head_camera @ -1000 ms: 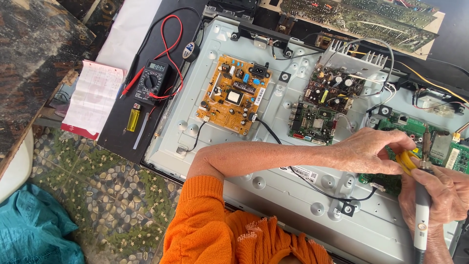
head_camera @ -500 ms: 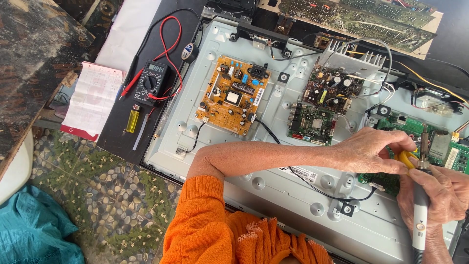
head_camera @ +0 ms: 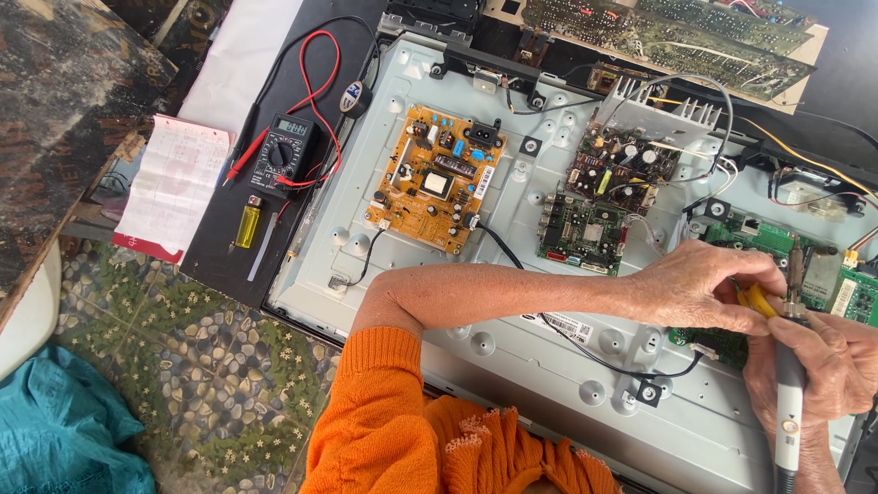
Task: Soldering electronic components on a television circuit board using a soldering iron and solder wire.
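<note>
1. Opened grey metal chassis [head_camera: 512, 302] lying flat, bearing an orange power board [head_camera: 437, 178], a small green board [head_camera: 583, 230] and a heatsinked board [head_camera: 631, 155].
2. Left of chassis: black multimeter [head_camera: 283, 155] with red and black leads, yellow lighter [head_camera: 248, 225], paper notepad [head_camera: 174, 183].
3. Black cable [head_camera: 585, 348] running under the left forearm, across the chassis.
4. Left hand [head_camera: 700, 285] reaching across from an orange sleeve [head_camera: 375, 412], fingers pinched shut on a yellow tool [head_camera: 761, 300].
5. Right hand [head_camera: 819, 366] wrapped tight around a grey soldering iron [head_camera: 788, 412], held upright, tip at the green main board [head_camera: 777, 242].
6. Both hands touching, over the chassis's right end.
</note>
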